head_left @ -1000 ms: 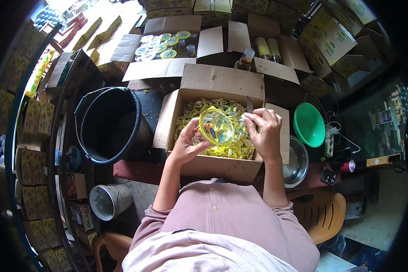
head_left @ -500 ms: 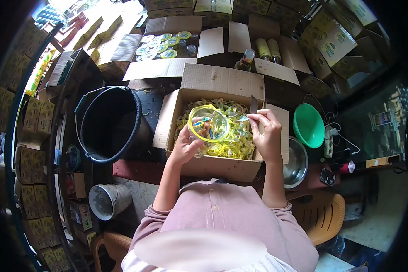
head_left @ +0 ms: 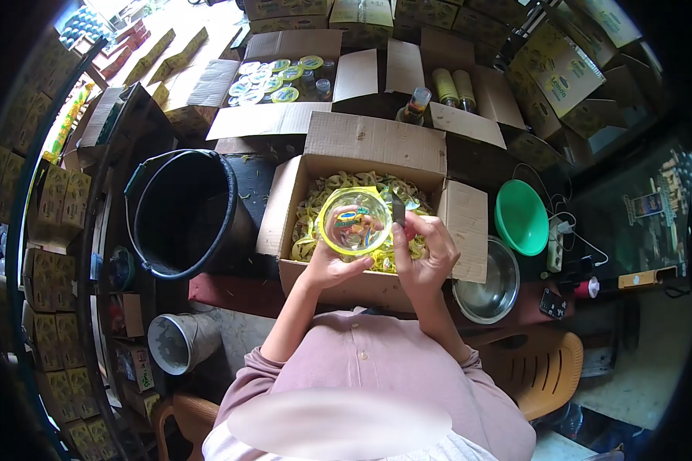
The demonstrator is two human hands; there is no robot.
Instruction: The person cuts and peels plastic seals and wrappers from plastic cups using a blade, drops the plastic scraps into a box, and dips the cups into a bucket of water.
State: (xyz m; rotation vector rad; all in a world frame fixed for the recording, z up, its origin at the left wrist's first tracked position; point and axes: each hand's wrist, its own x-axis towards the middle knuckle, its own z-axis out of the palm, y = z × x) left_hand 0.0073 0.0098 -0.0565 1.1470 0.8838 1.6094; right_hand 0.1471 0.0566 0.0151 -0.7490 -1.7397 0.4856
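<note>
In my left hand [head_left: 337,266] is a clear plastic cup [head_left: 355,244] with a yellow rim and printed label, its round end facing up toward me. My left fingers show through the clear plastic. My right hand [head_left: 429,260] pinches a dark, flat knife blade [head_left: 397,210], which stands upright close beside the cup's right rim. Whether the blade touches the rim, I cannot tell. Both hands are over an open cardboard box [head_left: 469,230] holding yellow and clear plastic trimmings [head_left: 315,201].
Left of the box stands a black bucket [head_left: 231,223]; a green bowl [head_left: 521,219] and a metal bowl [head_left: 490,296] are at the right. Behind are a box of yellow-lidded cups [head_left: 265,81] and a bottle [head_left: 415,106]. A grey bucket [head_left: 181,342] sits lower left.
My right hand has moved left and down, bringing the knife from the box's right side to the cup's rim. The cup has turned slightly and come lower in my left hand.
</note>
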